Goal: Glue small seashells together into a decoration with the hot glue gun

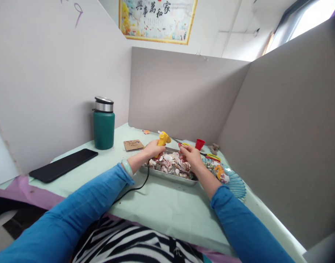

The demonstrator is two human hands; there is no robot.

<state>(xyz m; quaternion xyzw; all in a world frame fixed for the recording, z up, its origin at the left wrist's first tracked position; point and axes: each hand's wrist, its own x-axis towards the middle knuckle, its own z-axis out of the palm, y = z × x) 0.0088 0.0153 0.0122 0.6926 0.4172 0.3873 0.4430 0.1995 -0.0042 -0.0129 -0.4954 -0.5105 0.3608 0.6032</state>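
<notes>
My left hand (153,149) is closed round the handle of a yellow hot glue gun (163,138), whose black cord (145,180) trails down over the table. Across from it, my right hand (191,156) pinches a small red piece (180,145) between thumb and fingers; its exact kind is too small to tell. Below both hands lies a metal tray (170,176) filled with seashells (171,162). The hands are apart, above the tray's left and right sides, and the right one hides part of the shells.
To the right are a blue shell-shaped dish (237,184) with decorations, yellow-handled scissors (212,157) and a red cup (200,144). A brown card (133,145), a green bottle (104,126) and a black flat slab (64,164) lie or stand left. Grey partitions (181,95) enclose the table.
</notes>
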